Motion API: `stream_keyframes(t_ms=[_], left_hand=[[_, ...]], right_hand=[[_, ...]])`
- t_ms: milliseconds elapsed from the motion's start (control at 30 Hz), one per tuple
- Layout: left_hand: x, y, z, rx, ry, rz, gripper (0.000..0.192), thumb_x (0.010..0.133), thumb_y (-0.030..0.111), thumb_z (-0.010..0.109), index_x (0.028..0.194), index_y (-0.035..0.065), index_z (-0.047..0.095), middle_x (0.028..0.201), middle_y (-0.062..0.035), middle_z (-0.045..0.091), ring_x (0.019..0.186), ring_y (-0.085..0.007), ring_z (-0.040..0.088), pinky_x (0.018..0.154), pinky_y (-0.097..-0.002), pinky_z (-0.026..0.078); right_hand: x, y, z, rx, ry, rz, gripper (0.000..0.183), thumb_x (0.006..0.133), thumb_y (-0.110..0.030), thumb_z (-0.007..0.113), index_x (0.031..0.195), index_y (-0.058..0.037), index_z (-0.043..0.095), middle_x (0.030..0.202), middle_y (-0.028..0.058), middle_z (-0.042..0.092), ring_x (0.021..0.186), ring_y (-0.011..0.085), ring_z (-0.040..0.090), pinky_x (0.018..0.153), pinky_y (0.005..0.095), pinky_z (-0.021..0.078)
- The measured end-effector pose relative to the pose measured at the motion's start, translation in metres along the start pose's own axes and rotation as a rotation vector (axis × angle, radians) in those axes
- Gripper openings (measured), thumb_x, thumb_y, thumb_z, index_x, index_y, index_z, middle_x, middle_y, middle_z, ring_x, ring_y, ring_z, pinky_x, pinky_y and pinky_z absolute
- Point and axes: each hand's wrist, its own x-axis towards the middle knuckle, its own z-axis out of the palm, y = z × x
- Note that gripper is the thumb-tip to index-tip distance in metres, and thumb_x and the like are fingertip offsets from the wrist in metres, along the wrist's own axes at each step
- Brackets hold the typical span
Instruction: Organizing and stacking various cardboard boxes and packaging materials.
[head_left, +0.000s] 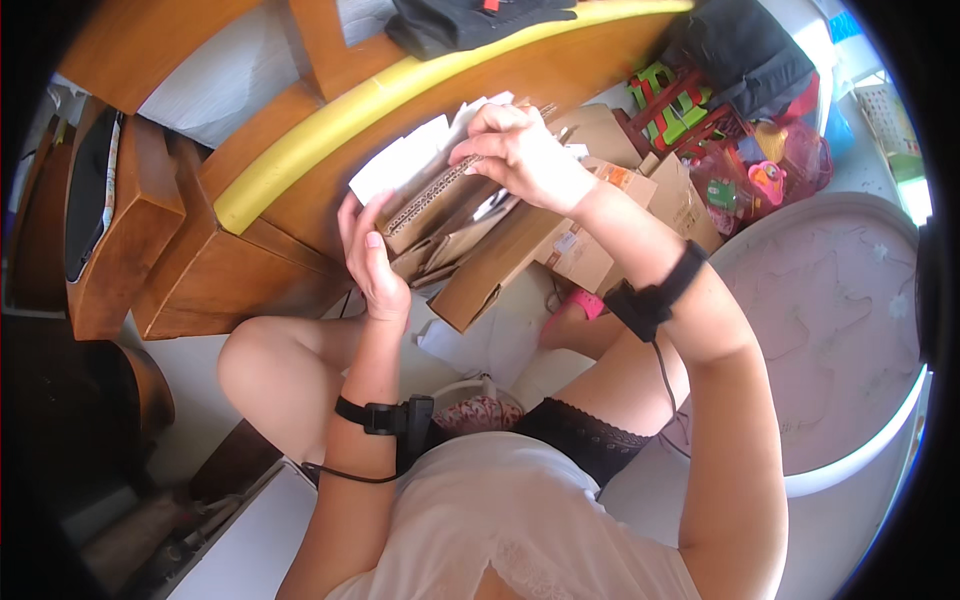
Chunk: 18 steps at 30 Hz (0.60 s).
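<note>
Before me stands a row of flattened cardboard (442, 206), its corrugated edges facing up. My left hand (371, 259) grips the near left end of the stack, thumb on the front side and fingers behind. Bent over the top edge, my right hand (517, 154) pinches a corrugated sheet between thumb and fingers. White sheets (405, 159) rise behind the brown ones, against the wooden furniture. A long folded brown carton (495, 262) leans at the front of the row. How far down the sheets reach behind my hands is hidden.
Yellow edge padding (337, 120) runs along the wooden furniture (247, 277) behind the cardboard. Taped cardboard boxes (600, 232) sit to the right, near bagged toys (757, 180) and a black bag (742, 60). A round white-rimmed table (825, 322) stands at my right.
</note>
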Motion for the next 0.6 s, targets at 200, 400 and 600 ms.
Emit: stream_keyframes(t_ms=[200, 400, 600], left_hand=[[0.007, 0.034, 0.008, 0.108, 0.073, 0.031, 0.041, 0.092, 0.019, 0.031, 0.103, -0.0032, 0.063, 0.123, -0.0181, 0.050, 0.117, -0.0288, 0.046, 0.102, -0.0390, 0.033], [0.010, 0.095, 0.034, 0.123, 0.221, 0.131, 0.024, 0.083, -0.004, 0.045, 0.099, -0.0023, 0.063, 0.126, -0.0155, 0.050, 0.120, -0.0268, 0.045, 0.100, -0.0377, 0.036], [-0.013, 0.132, 0.091, -0.108, -0.285, 0.256, 0.024, 0.078, -0.009, 0.048, 0.094, -0.0011, 0.063, 0.106, -0.0147, 0.060, 0.097, -0.0266, 0.059, 0.086, -0.0346, 0.046]], right_hand=[[-0.003, 0.003, -0.038, 0.151, -0.076, 0.113, 0.039, 0.074, -0.017, 0.071, 0.113, -0.0151, 0.064, 0.094, 0.0065, 0.063, 0.097, 0.0291, 0.056, 0.090, 0.0394, 0.0442], [-0.038, 0.025, -0.074, -0.159, -0.050, 0.058, 0.035, 0.081, -0.028, 0.066, 0.112, -0.0126, 0.064, 0.105, 0.0099, 0.062, 0.100, 0.0304, 0.057, 0.092, 0.0379, 0.0439], [-0.112, 0.065, -0.124, -0.057, 0.016, 0.392, 0.032, 0.086, -0.026, 0.064, 0.113, -0.0102, 0.064, 0.106, 0.0117, 0.063, 0.094, 0.0236, 0.062, 0.085, 0.0336, 0.0481]])
